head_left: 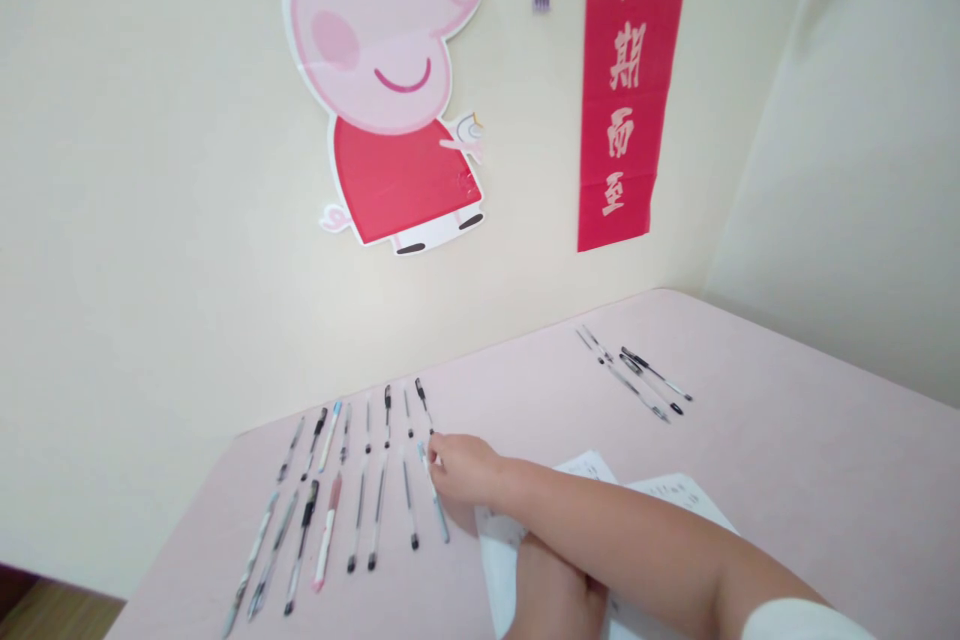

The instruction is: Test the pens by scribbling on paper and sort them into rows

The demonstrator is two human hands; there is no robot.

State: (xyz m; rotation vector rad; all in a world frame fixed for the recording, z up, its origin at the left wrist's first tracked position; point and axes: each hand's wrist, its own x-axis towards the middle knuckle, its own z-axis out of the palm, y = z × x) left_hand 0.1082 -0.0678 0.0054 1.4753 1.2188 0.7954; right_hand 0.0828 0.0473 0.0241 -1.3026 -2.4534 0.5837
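My right hand (459,468) reaches left across the table, its fingers curled in a pinch at the upper part of a light blue and white pen (438,508). That pen lies at the right end of the lower row. Just above my fingertips is the tip of a black-capped pen (424,402) in the upper row. My left hand (556,585) is partly under my right forearm, over the papers; its fingers are hidden. Left of my right hand are a black-capped pen (302,540), a pink and white pen (328,535) and several slim refills, including one refill (409,505).
The pale pink table (525,385) meets the wall behind. A separate group of pens (649,375) lies at the back right. Written papers (679,495) lie under my arms. On the wall are a cartoon pig cutout (405,170) and a red banner (626,120).
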